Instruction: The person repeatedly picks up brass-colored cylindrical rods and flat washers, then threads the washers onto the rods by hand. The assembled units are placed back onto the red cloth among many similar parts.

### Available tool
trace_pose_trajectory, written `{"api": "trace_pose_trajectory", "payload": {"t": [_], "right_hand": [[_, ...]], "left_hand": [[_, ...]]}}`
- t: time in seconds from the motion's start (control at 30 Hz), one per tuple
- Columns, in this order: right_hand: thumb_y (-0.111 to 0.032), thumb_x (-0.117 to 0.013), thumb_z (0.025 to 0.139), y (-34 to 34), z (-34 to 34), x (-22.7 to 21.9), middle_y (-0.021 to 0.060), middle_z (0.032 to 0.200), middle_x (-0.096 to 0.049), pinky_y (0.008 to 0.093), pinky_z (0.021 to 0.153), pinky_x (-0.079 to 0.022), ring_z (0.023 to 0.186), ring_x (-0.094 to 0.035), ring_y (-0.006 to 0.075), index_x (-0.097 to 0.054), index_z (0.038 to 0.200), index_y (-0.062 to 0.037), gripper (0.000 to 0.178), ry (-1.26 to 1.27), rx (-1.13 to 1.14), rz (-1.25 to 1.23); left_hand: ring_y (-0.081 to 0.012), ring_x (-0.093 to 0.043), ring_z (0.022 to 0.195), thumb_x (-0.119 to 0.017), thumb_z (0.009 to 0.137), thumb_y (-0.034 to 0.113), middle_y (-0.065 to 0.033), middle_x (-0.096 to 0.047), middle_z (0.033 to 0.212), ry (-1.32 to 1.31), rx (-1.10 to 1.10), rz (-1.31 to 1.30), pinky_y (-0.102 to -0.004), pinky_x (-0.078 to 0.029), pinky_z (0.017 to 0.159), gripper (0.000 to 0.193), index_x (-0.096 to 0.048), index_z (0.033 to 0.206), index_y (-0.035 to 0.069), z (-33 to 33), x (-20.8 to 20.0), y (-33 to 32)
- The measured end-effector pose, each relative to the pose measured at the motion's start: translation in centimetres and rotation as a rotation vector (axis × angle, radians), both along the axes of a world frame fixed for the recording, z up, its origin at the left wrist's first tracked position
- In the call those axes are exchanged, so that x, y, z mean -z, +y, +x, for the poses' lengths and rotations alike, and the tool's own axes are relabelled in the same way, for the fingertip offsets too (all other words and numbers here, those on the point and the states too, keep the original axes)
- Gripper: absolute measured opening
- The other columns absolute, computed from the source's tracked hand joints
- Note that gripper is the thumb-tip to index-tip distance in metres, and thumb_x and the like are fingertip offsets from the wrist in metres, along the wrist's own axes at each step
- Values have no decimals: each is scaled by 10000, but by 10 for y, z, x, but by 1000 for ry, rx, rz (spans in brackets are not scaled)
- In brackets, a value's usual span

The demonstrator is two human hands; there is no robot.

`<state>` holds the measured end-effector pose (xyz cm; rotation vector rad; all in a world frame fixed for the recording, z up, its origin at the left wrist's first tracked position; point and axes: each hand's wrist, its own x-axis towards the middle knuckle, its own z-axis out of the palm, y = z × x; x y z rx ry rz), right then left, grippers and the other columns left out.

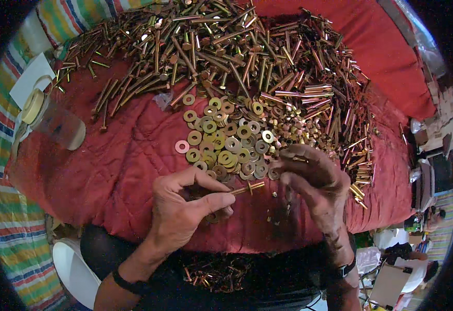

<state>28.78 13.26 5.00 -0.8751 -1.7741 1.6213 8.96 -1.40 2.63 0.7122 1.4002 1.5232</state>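
Pinched between the thumb and fingers of my left hand (185, 205) is a brass-coloured bolt (259, 185), its threaded end pointing right. A washer (251, 188) sits around the thread, partway along it. My right hand (317, 184) is just right of the bolt tip and apart from it, thumb and curved fingers separated; I see nothing between them. Flat washers (211, 137) lie heaped beyond my left hand. Beyond my right fingers is a pile of small nuts (301, 129). A large mound of long bolts (195, 46) spreads along the far side.
Everything lies on a red padded cloth (138, 155). A clear jar with a cream lid (60, 124) lies at the left, near white paper (32, 80). More small metal pieces (218, 274) are below the cloth's near edge. Copper-coloured sleeves (314, 93) lie right of the washers.
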Motion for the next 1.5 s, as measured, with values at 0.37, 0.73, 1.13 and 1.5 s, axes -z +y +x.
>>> {"api": "trace_pose_trajectory", "payload": {"t": [0.37, 0.73, 1.13, 1.5], "right_hand": [[-51, -829, 760, 10, 2, 4, 168, 1228, -672, 405, 845, -588, 1068, -683, 365, -714, 1202, -81, 458, -446, -357, 1044], [-51, -690, 954, 4, 1, -10, 124, 927, -712, 348, 622, -597, 688, -718, 223, -628, 1079, 53, 175, 73, 107, -165], [-122, -743, 938, -9, -3, 0, 171, 1032, -732, 352, 777, -590, 855, -749, 248, -636, 1164, 68, 315, 123, 25, -69], [-166, -686, 982, -37, -13, 1, 146, 1090, -746, 336, 795, -569, 865, -738, 214, -612, 1279, 63, 382, -140, -160, 163]], "left_hand": [[-164, -729, 684, -753, 882, -25, -136, -747, 815, -69, -91, 68, -285, -600, 585, 66, -706, 922, -48, -11, 1, -5], [-183, -725, 683, -767, 857, -34, -129, -732, 795, -182, -14, 83, -288, -589, 611, 72, -704, 888, -48, -6, 4, -6], [-223, -692, 595, -750, 812, -24, -149, -711, 749, -185, -11, 64, -334, -578, 606, 84, -673, 841, -38, -2, -2, -5], [-182, -695, 750, -570, 990, 354, -130, -691, 913, -267, -5, 39, -283, -560, 589, 396, -624, 1019, -37, 15, 8, -2]]}}
